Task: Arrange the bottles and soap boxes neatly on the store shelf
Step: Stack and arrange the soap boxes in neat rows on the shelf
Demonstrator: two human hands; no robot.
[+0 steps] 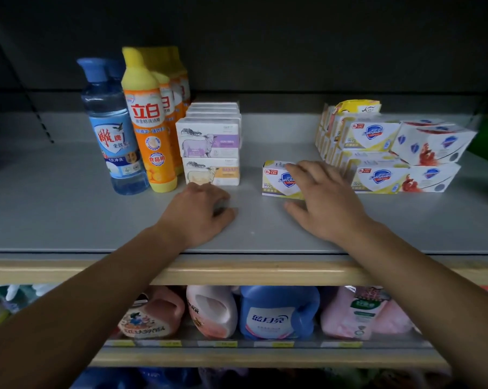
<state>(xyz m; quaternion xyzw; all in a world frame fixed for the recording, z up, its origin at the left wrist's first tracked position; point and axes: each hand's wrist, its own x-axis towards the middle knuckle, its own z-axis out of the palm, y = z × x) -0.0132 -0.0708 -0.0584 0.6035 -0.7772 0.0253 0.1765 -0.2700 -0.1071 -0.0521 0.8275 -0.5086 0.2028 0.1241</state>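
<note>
**A:** Where are your hands right now?

**B:** Both of your hands are on the gray shelf (68, 209). Your left hand (200, 210) lies palm down, just in front of the stack of sheep soap boxes (210, 153). Its fingers are curled under a bit. It holds nothing that I can see.

**A:** And your other hand?

**B:** Your right hand (325, 200) is spread wide open. Its fingers rest on top of one Safeguard soap box (276, 179). Your thumb lies flat on the shelf in front of that box. You touch the box, but your hand is not closed around it.

**A:** Where is that box?

**B:** It stands alone, to the right of the sheep soap boxes, with a bare gap between them. Just to its right is the big pile of Safeguard boxes (377, 155), stacked two high. Some boxes with red on them (431, 147) sit at the right end of that pile, turned at a slant. A yellow pack (359, 106) sits on top at the back.

**A:** What about the bottles?

**B:** They stand upright, left of the sheep soap boxes. The orange dish soap bottle (151, 130) with a yellow cap is just beside the boxes, with more like it lined up behind. The blue bottle (113, 130) stands left of the orange one, touching it.

**A:** Anything lower down?

**B:** Pink and blue jugs (276, 313) sit on the shelf below.
</note>
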